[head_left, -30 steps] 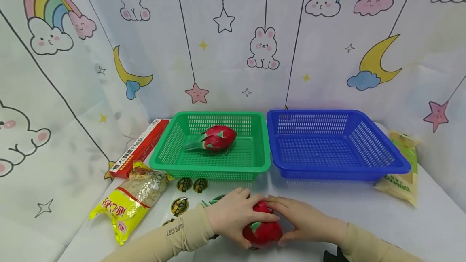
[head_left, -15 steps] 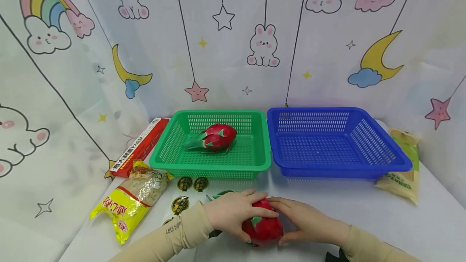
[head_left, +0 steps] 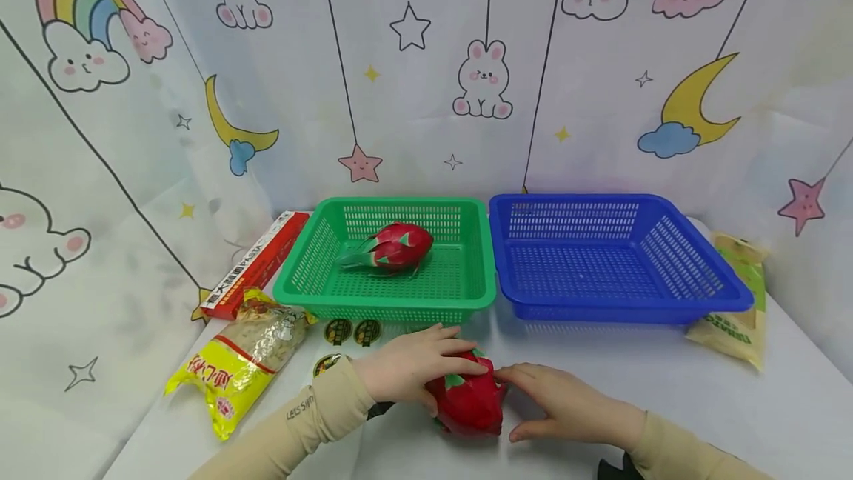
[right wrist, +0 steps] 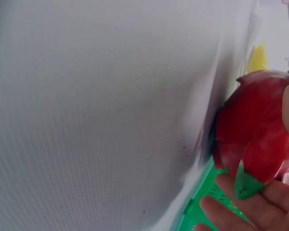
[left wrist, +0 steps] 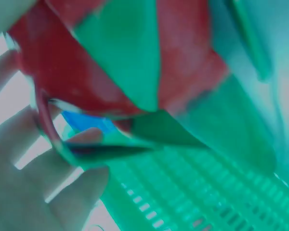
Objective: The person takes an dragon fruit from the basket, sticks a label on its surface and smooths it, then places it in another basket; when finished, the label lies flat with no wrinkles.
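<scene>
A red dragon fruit [head_left: 469, 402] with green-tipped scales is on the white table in front of the baskets. My left hand [head_left: 409, 367] grips it from the left and above, fingers over its top and thumb along its near-left side. Its leafy green end shows blurred in the left wrist view. To the right of the fruit is my right hand [head_left: 566, 402], with its fingers extended; the index fingertip is at the fruit's edge and the thumb stands apart. A second dragon fruit [head_left: 400, 247] lies in the green basket [head_left: 333, 310]. The right wrist view shows the nearer fruit [right wrist: 255, 120].
A blue basket [head_left: 600, 311] stands right of the green one. Left of them are a red pasta box [head_left: 256, 265] and a yellow bag of food [head_left: 243, 361]. Another bag [head_left: 736, 332] lies at the far right, partly behind the blue basket. Round stickers [head_left: 353, 332] lie below the green basket.
The near dragon fruit has shifted slightly left with my left hand and turned a little. A gap has opened between my right thumb and the fruit.
</scene>
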`<state>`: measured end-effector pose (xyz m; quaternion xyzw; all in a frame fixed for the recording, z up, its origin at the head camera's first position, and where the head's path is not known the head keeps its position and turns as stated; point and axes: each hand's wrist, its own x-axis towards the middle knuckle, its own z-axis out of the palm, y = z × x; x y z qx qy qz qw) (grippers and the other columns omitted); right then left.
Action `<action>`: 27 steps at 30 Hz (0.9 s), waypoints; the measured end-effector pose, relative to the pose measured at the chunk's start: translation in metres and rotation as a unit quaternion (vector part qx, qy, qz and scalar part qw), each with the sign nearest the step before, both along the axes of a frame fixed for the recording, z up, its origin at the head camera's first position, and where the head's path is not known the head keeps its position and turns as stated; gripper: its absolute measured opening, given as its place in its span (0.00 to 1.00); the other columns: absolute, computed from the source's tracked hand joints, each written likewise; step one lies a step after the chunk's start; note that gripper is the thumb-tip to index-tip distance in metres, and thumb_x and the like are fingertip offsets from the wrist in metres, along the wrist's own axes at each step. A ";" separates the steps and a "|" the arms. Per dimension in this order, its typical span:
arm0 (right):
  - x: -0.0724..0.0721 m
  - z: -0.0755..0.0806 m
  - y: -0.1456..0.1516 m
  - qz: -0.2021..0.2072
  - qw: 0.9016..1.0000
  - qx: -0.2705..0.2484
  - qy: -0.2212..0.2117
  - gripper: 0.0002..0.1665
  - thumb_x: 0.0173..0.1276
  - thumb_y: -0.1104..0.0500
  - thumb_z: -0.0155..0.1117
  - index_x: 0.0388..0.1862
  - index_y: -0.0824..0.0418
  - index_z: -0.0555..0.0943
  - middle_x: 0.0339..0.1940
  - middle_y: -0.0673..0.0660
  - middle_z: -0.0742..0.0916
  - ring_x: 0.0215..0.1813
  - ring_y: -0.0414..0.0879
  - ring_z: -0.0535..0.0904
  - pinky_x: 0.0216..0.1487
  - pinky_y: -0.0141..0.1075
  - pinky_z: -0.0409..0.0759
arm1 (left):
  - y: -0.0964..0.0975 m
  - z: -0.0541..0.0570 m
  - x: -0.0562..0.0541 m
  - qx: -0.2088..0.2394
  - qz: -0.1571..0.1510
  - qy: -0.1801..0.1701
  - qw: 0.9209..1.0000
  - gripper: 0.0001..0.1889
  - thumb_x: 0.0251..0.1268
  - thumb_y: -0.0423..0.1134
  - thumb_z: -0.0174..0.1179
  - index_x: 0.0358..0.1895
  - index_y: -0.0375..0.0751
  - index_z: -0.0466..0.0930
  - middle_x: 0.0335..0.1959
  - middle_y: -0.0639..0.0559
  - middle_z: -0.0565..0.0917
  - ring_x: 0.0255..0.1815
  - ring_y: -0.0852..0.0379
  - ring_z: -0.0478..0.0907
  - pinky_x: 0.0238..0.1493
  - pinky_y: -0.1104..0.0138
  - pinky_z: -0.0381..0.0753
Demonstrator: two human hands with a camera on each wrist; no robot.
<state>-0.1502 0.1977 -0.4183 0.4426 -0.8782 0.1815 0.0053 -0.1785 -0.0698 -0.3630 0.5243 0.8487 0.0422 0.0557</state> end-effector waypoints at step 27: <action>-0.003 -0.002 0.003 0.035 0.999 -0.016 -0.013 0.23 0.59 0.38 0.60 0.44 0.53 0.79 0.37 0.38 0.83 0.39 0.33 0.79 0.37 0.29 0.78 | -0.025 -0.019 0.006 0.102 0.019 -0.015 0.995 0.38 0.49 0.45 0.69 0.66 0.52 0.63 0.68 0.47 0.63 0.70 0.45 0.58 0.64 0.57 0.67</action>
